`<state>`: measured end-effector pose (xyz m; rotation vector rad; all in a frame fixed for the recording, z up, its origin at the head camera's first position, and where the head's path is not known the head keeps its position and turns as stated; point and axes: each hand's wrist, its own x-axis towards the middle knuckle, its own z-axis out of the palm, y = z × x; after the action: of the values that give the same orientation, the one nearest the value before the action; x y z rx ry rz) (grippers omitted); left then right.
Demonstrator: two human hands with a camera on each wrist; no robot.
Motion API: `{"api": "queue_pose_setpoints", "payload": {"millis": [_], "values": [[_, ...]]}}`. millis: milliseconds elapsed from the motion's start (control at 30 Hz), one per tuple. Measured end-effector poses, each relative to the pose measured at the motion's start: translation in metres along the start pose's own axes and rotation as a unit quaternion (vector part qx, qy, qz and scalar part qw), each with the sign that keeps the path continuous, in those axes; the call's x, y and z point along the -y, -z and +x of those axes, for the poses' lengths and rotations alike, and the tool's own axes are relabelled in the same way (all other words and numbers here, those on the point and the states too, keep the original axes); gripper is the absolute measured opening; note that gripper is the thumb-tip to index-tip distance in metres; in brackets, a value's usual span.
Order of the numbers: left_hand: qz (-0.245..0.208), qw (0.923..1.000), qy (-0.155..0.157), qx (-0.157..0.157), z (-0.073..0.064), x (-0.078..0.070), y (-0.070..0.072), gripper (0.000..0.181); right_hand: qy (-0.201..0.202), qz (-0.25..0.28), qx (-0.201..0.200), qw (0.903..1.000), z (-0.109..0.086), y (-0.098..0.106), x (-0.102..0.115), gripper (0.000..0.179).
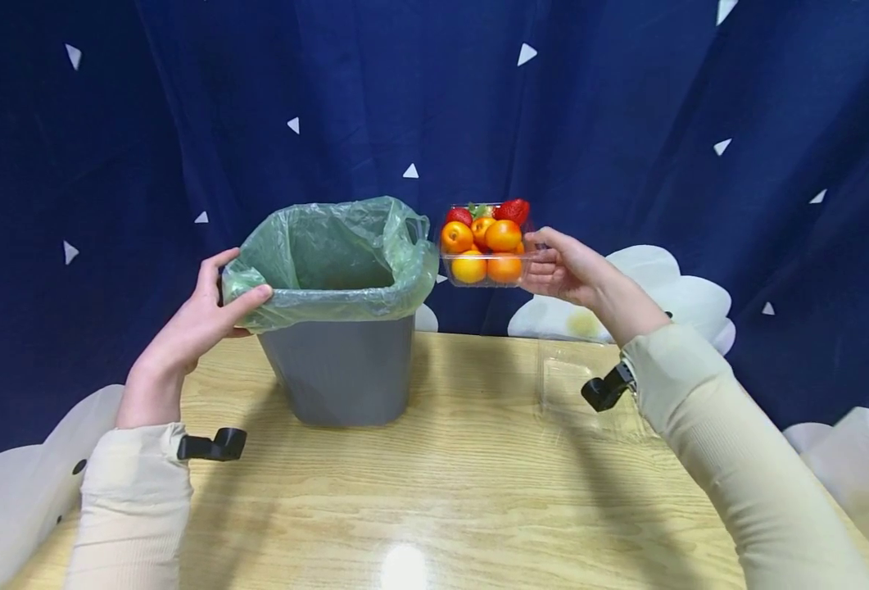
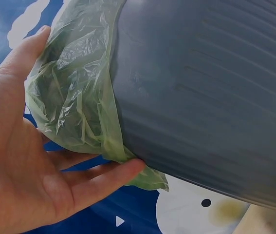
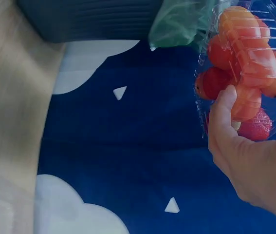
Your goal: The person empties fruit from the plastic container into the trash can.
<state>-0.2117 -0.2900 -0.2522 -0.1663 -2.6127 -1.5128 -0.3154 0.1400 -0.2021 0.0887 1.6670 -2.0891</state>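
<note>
A grey trash bin (image 1: 341,373) stands on the table, lined with a green plastic bag (image 1: 331,307) folded over its rim. My left hand (image 1: 191,324) grips the bin's left rim corner through the bag, thumb in front. In the left wrist view, its fingers (image 2: 99,187) reach under the bag's folded edge to the bin wall. To the right of the bin, my right hand (image 1: 570,274) holds a clear plastic container (image 1: 487,257) up in the air by its right side. Inside it are several orange fruits (image 1: 504,236) and red strawberries (image 1: 512,211); the container is tilted.
A clear plastic lid or tray (image 1: 577,381) lies on the wooden table (image 1: 441,500), below my right forearm. A dark blue curtain (image 1: 419,98) with white triangles and pale cloud shapes hangs behind.
</note>
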Motion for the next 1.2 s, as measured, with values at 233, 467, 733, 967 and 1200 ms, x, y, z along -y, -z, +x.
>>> {"api": "queue_pose_setpoints", "payload": {"millis": [233, 467, 733, 967, 1200], "values": [[0.007, 1.0000, -0.005, 0.002, 0.001, -0.003, 0.000, 0.076, -0.003, 0.002, -0.006, 1.0000, -0.002, -0.021, 0.016, 0.043], [0.006, 0.9999, -0.007, 0.005, 0.000, -0.004, 0.000, 0.076, 0.008, -0.019, -0.015, 0.9997, 0.000, -0.038, 0.028, 0.051], [0.015, 0.9998, -0.008, -0.007, -0.005, -0.005, 0.001, 0.077, 0.019, -0.046, -0.028, 0.9984, 0.000, -0.057, 0.039, 0.068], [0.016, 0.9998, -0.007, -0.008, -0.005, -0.004, 0.001, 0.077, 0.033, -0.061, -0.041, 0.9968, 0.002, -0.072, 0.047, 0.068], [0.013, 0.9999, -0.008, -0.008, -0.005, -0.002, 0.000, 0.077, 0.069, -0.109, -0.068, 0.9894, 0.007, -0.088, 0.046, 0.061]]}}
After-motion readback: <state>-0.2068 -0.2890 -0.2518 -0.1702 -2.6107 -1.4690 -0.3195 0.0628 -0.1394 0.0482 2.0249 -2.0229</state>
